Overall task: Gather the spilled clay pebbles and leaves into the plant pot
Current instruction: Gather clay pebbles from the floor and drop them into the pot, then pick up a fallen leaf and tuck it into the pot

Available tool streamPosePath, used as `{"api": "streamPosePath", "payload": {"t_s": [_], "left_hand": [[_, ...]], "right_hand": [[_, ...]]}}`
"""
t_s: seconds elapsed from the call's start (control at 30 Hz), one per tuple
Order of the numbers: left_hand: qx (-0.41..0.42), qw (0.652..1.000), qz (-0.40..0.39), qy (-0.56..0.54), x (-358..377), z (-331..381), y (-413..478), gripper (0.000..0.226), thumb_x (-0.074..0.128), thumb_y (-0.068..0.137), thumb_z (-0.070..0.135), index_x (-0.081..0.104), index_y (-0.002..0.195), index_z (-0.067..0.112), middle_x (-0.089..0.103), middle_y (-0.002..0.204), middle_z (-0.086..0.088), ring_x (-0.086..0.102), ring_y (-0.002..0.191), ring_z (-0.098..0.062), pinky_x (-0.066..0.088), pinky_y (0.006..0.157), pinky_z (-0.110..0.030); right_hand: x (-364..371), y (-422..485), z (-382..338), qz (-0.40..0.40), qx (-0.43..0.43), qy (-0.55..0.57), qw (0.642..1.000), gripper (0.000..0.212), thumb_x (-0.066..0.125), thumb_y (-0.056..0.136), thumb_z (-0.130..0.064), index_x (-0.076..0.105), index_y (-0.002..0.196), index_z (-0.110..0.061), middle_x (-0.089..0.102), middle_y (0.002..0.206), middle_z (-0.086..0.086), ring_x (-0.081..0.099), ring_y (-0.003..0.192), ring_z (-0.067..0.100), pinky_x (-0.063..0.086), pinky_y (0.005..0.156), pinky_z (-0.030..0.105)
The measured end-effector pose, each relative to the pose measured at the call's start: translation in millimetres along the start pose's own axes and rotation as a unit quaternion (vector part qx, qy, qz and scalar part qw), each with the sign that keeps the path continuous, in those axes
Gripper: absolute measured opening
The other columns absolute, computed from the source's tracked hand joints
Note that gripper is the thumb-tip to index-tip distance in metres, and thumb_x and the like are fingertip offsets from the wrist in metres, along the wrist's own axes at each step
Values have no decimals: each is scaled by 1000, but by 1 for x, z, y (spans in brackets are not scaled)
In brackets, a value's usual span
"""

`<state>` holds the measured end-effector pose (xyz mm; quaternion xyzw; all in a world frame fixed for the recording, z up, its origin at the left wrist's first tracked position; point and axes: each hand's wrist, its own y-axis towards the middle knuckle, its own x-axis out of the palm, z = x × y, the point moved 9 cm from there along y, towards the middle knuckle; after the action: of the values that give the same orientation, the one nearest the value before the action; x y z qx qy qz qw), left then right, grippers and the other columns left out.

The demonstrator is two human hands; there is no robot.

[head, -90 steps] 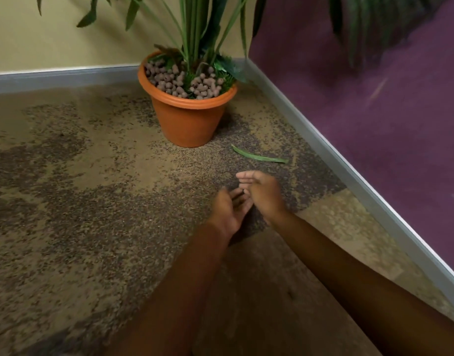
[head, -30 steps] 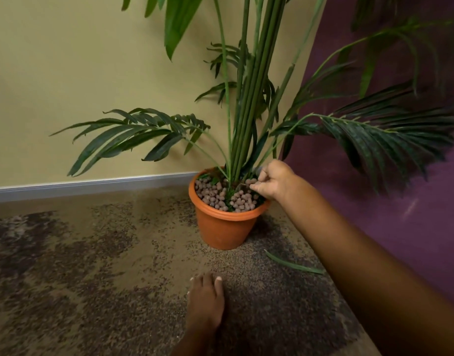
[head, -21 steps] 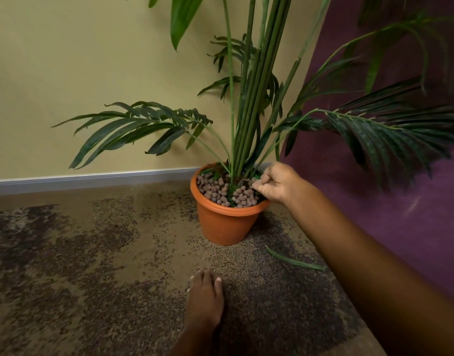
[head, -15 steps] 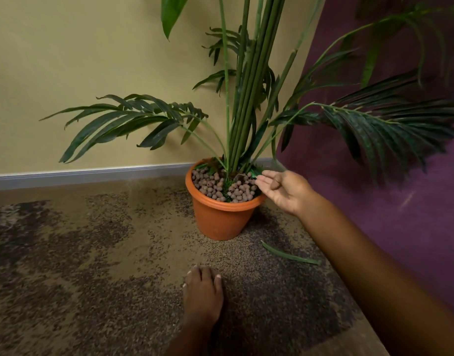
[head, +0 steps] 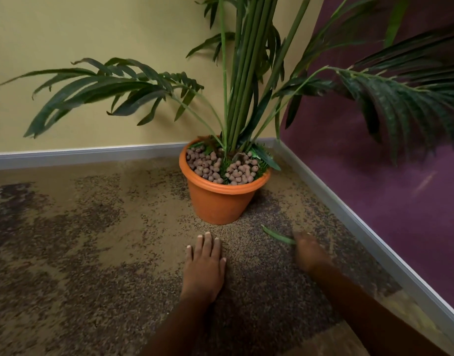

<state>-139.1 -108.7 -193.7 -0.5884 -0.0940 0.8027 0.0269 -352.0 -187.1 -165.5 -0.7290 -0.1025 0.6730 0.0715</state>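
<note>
An orange plant pot point(head: 220, 201) stands in the room's corner, holding a tall palm and brown clay pebbles point(head: 208, 165). One long green leaf point(head: 276, 235) lies on the carpet just right of the pot's base. My right hand point(head: 308, 250) is down at the leaf's right end and covers it. That hand is motion-blurred, so its fingers cannot be made out. My left hand point(head: 204, 263) rests flat on the carpet in front of the pot, fingers straight, holding nothing. I see no loose pebbles on the floor.
Grey skirting point(head: 349, 217) runs along the yellow wall behind and the purple wall to the right, close to the pot. Palm fronds point(head: 112, 86) hang over the floor on the left and upper right. Mottled brown carpet point(head: 79, 253) spreads out to the left.
My right hand has left the pot's rim and dropped to the leaf on the floor. The left hand has stayed flat on the carpet. The view has tilted down.
</note>
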Motion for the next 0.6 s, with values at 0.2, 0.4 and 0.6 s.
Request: {"api": "streamPosePath", "payload": {"t_s": [0.2, 0.4, 0.6], "left_hand": [[3, 1000, 2, 25, 9, -19, 10, 57, 17, 101, 40, -2, 151, 21, -8, 160, -3, -7, 148, -26, 0, 119, -45], [4, 999, 12, 36, 10, -20, 9, 57, 16, 101, 40, -3, 151, 21, -8, 160, -2, -6, 148, -26, 0, 119, -45], [16, 999, -18, 43, 8, -19, 6, 57, 17, 101, 39, -2, 151, 20, -7, 161, -4, -4, 148, -25, 2, 119, -42]], "right_hand": [[1, 0, 7, 32, -21, -61, 997, 32, 37, 97, -8, 46, 127, -8, 47, 132, 13, 54, 113, 26, 44, 96, 33], [-4, -5, 5, 40, -22, -19, 999, 25, 38, 98, -12, 51, 117, -4, 56, 120, 15, 55, 108, 26, 45, 91, 33], [-52, -37, -13, 225, -70, 192, 953, 13, 53, 92, -8, 64, 97, -4, 63, 95, 14, 53, 79, 20, 39, 67, 26]]}}
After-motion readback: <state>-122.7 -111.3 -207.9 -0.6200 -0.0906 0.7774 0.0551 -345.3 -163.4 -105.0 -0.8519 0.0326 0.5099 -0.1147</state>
